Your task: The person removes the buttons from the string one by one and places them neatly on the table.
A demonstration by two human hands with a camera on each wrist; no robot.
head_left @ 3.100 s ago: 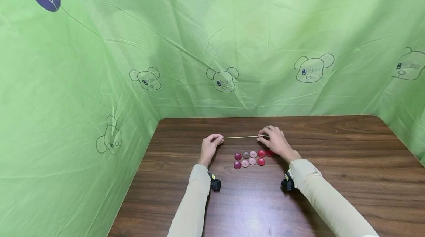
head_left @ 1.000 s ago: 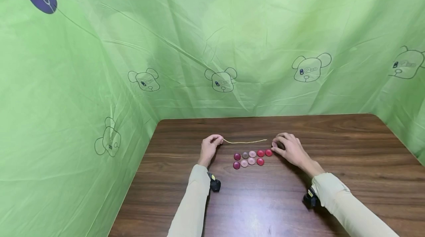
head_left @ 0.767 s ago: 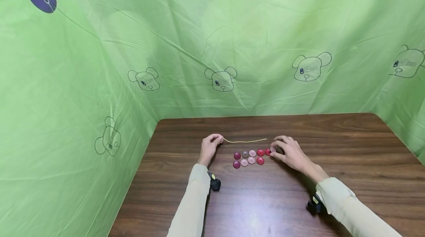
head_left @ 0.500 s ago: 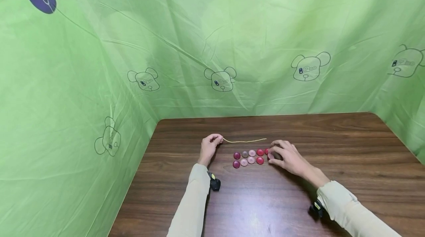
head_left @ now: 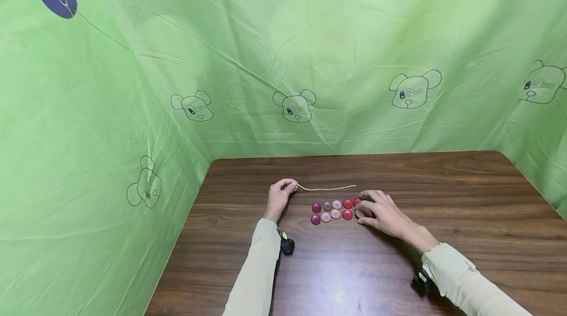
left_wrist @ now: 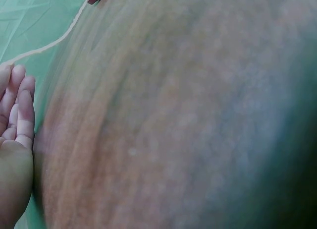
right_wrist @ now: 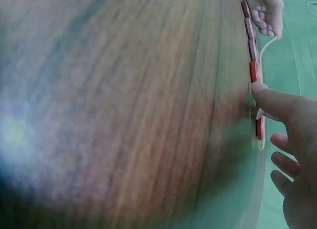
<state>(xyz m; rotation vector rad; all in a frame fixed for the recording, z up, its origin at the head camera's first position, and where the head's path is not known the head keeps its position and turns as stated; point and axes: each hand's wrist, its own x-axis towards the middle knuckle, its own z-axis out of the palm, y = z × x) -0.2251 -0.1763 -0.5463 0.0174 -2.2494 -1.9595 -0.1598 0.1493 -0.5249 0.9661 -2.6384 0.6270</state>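
My left hand (head_left: 278, 198) pinches one end of a thin yellow string (head_left: 325, 189) between thumb and fingertips. The string sags rightward, its other end loose behind the buttons. Two rows of round buttons lie on the table: a purple button (head_left: 316, 207), a brown button (head_left: 327, 205), pink ones and red ones, such as the red button (head_left: 347, 214). At the right end of the front row, my right hand (head_left: 384, 213) holds a pink button (head_left: 359, 213) between thumb and finger, partly hidden by them. A red button (head_left: 357, 202) lies just behind it.
The wooden table (head_left: 248, 173) runs back to a green cloth wall (head_left: 248, 129) printed with bear faces. Cloth also closes off the left side. A small black camera (head_left: 287, 246) sits on the left wrist, another black camera (head_left: 422, 281) on the right.
My right hand has let go of the string's right end, which now hangs slack. It has brought a pink button toward me to the front row's right end. The left hand stays put.
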